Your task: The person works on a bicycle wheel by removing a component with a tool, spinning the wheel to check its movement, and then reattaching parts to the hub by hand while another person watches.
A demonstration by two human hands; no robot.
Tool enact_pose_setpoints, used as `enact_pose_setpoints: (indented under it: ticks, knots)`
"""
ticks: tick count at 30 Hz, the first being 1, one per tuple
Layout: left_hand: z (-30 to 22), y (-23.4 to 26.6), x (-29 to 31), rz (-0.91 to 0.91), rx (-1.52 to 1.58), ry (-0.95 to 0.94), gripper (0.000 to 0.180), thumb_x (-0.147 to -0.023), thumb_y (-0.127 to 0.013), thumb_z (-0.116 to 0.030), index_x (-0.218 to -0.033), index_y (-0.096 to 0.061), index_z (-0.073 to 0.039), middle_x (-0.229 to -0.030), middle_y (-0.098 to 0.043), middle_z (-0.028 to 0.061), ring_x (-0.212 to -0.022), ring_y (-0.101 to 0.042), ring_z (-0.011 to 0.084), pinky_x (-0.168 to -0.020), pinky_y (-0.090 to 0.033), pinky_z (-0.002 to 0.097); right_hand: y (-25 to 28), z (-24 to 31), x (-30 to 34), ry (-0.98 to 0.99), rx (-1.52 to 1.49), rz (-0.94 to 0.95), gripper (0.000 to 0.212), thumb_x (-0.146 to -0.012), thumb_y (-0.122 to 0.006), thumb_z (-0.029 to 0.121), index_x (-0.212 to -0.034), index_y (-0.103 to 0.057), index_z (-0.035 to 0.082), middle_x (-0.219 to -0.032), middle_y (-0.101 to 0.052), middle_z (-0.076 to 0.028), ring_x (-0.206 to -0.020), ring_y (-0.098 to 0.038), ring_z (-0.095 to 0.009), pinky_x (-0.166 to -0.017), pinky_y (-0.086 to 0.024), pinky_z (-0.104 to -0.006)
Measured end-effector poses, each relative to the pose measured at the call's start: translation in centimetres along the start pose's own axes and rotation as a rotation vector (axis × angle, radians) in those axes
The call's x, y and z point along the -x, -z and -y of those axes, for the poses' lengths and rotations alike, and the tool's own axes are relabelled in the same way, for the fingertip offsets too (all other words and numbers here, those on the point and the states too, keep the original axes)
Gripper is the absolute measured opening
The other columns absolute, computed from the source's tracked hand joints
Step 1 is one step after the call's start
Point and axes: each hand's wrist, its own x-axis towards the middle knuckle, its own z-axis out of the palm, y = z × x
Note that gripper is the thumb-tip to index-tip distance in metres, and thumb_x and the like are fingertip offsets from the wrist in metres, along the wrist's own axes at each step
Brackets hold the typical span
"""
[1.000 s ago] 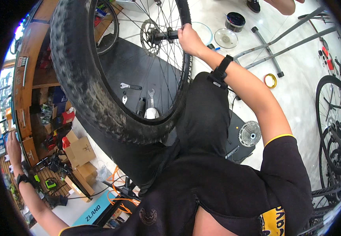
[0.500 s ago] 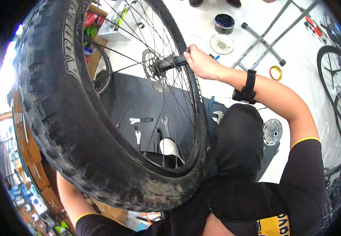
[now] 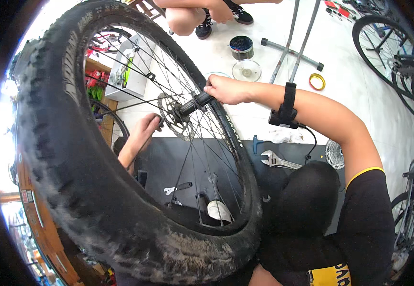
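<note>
A bicycle wheel with a knobby black tire (image 3: 73, 176) stands tilted in front of me, its spokes and brake disc (image 3: 172, 114) facing the middle. My right hand (image 3: 230, 89) is closed round the outer end of the dark wheel hub (image 3: 195, 106). My left hand (image 3: 142, 136) reaches behind the tire and shows through the spokes, close to the disc. Its fingers are pinched together at a small dark thing that I cannot make out. The tire hides part of my left forearm.
On the dark mat (image 3: 168, 157) lie an adjustable wrench (image 3: 278, 160), a blue-handled tool (image 3: 256, 143) and a small wrench (image 3: 178, 188). A cassette (image 3: 334, 153) sits beyond my knee. Farther off are a tub (image 3: 241, 47), a tape roll (image 3: 317, 82), stand legs (image 3: 293, 55) and another person's hand (image 3: 220, 10).
My left hand has come into view behind the spokes, beside the disc. The wheel has shifted and tilted, with my right hand still on the hub. Another person's hands now show at the top.
</note>
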Motion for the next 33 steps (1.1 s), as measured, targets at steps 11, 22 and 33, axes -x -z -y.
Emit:
enact_pose_setpoints:
  ticks: [11,22,33]
  knots:
    - [-1.7,-6.4,0.0,-0.262,0.396,-0.017,0.02,-0.098,-0.051,-0.012,-0.11,-0.058,0.004,-0.094,-0.063,0.0043,-0.084,-0.059,0.0104,-0.074,-0.045,0.0232,2.3,-2.1,-0.3,-0.028,-0.289,0.167,0.033,-0.098,-0.048,0.026,-0.092,-0.054,-0.006,-0.076,-0.055,-0.006,-0.063,-0.057,-0.013,-0.06,-0.054,-0.0287]
    - [-4.5,-10.0,1.9,-0.515,0.569,0.149,0.007,-0.095,-0.056,-0.008,-0.099,-0.057,-0.002,-0.089,-0.059,0.0015,-0.079,-0.057,0.0093,-0.071,-0.048,0.0248,1.7,-1.2,1.8,0.086,-0.348,0.154,0.032,-0.092,-0.053,0.024,-0.091,-0.056,-0.008,-0.073,-0.056,-0.009,-0.06,-0.055,-0.015,-0.056,-0.052,-0.028]
    - [1.1,-10.0,4.9,-0.769,0.818,0.362,0.021,-0.093,-0.062,-0.023,-0.108,-0.055,-0.009,-0.082,-0.065,0.0053,-0.069,-0.063,0.0152,-0.061,-0.053,0.028,-0.6,-5.4,0.4,0.393,-0.545,0.286,0.032,-0.089,-0.061,0.018,-0.114,-0.059,-0.002,-0.084,-0.063,-0.009,-0.068,-0.057,-0.013,-0.065,-0.051,-0.0269]
